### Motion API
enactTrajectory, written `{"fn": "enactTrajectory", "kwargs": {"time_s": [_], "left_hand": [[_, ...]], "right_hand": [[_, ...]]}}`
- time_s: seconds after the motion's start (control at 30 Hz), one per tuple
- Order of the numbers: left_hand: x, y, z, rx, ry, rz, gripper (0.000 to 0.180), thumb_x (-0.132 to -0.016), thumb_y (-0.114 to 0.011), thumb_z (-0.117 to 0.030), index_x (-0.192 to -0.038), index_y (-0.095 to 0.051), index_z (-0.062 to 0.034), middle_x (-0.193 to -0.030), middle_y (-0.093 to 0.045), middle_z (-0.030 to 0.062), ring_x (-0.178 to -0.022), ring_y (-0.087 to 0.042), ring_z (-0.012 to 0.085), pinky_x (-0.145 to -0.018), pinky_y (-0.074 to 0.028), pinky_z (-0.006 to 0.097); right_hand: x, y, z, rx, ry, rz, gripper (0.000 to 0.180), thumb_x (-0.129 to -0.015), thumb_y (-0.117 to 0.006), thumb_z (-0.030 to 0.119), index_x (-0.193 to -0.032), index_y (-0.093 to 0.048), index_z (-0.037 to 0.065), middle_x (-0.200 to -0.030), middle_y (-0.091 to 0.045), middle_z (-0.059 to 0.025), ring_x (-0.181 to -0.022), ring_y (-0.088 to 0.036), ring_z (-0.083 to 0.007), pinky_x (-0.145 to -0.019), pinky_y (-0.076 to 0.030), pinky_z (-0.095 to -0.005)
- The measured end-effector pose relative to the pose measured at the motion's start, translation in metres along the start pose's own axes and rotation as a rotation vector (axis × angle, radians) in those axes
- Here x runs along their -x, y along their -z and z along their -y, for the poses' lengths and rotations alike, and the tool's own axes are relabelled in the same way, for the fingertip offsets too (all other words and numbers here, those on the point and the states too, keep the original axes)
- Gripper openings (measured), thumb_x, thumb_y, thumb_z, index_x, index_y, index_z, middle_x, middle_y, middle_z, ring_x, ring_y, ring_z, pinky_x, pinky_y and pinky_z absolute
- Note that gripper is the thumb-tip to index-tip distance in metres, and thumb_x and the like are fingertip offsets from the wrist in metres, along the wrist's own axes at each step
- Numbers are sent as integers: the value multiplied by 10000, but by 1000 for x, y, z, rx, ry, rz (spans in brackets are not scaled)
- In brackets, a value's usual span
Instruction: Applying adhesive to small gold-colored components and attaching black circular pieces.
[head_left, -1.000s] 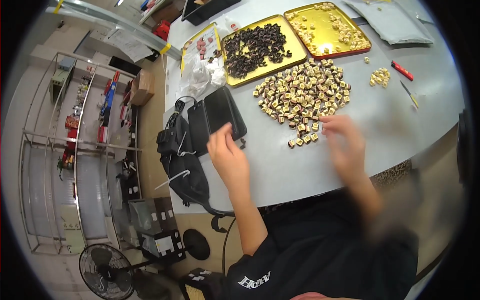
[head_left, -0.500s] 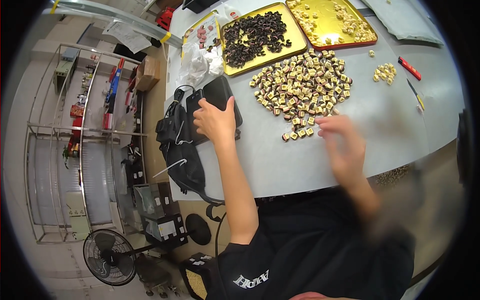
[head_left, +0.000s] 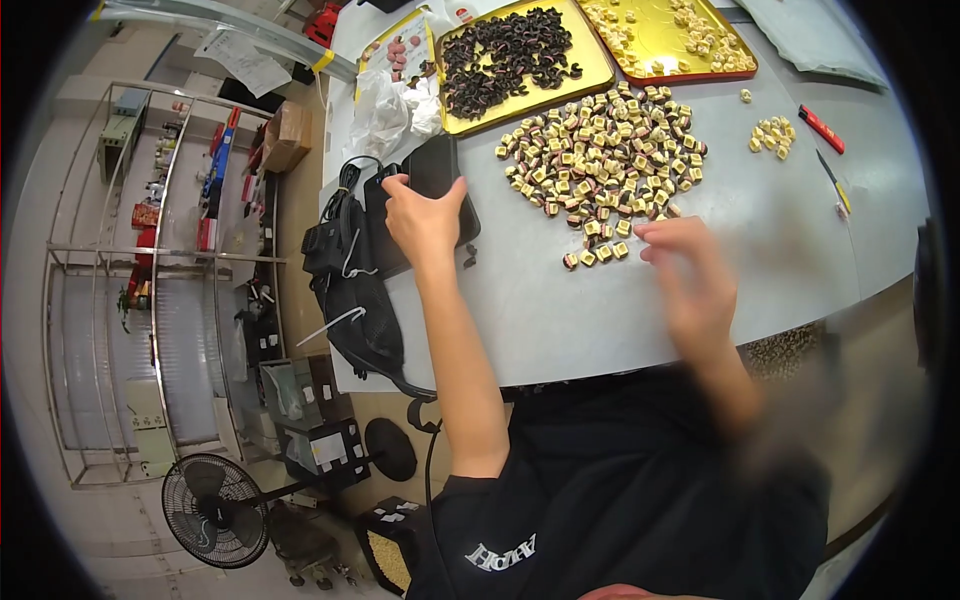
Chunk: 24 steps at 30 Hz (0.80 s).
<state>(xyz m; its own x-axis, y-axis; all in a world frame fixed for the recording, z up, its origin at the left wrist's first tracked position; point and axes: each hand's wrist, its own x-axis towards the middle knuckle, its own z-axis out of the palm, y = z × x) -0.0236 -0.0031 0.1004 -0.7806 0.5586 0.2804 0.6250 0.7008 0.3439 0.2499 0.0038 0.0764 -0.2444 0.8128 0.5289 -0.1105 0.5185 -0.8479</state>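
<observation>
My left hand (head_left: 425, 222) is spread over a flat black slab-like device (head_left: 432, 165), thumb held apart from the fingers. Its fingertips lie by the device's left part, where a cable runs off. My right hand (head_left: 692, 285), partly blurred, has its fingers curled together at the near edge of a heap of small cube-shaped pieces (head_left: 600, 150). Whatever those fingertips may pinch is hidden. The cubes have pale yellow square faces and dark and pink sides. Left of the right fingertips, several cubes form a short row (head_left: 604, 253) on the grey table (head_left: 540, 325).
Behind the heap lie a yellow tray of dark curved pieces (head_left: 512, 62) and a red-rimmed gold tray (head_left: 650, 70) with pale pieces. Right are a small pale pile (head_left: 772, 137), a red marker-like object (head_left: 821, 130) and a yellow-and-black cutter (head_left: 833, 183). A black pouch (head_left: 365, 330) lies left.
The whole view has shifted slightly. My right fingers stay by the row of cubes, while my left hand remains over the black device. Small dark bits beside the device now show.
</observation>
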Motion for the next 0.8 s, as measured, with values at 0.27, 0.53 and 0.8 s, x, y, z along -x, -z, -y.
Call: {"fn": "enactTrajectory", "kwargs": {"time_s": [0.27, 0.53, 0.8], "left_hand": [[-4, 27, 30, 1266, 107, 458, 767, -723, -670, -474, -1227, -398, 36, -1188, -500, 258, -979, -572, 345, -809, -485, 401], [4, 45, 32, 2025, -62, 989, 878, -782, -531, -572, -1340, -281, 58, -1244, -434, 312, -1035, -550, 368, -807, -505, 463], [0, 41, 43, 1986, -40, 979, 893, -758, -567, -568, -1358, -267, 21, -1281, -400, 293, -1050, -532, 361, -805, -479, 467]], "right_hand": [[-3, -5, -8, -19, -15, 4, 153, -832, -488, -100, -941, -569, -31, -933, -595, -140, -856, -573, -195, -693, -484, -274], [-1, -17, -13, -32, 19, -15, 165, -814, -496, -108, -938, -566, -26, -937, -604, -131, -780, -582, -170, -687, -466, -250], [0, -18, -16, -10, 35, 0, 181, -799, -494, -114, -941, -564, -28, -935, -609, -130, -732, -590, -163, -664, -482, -249]]}}
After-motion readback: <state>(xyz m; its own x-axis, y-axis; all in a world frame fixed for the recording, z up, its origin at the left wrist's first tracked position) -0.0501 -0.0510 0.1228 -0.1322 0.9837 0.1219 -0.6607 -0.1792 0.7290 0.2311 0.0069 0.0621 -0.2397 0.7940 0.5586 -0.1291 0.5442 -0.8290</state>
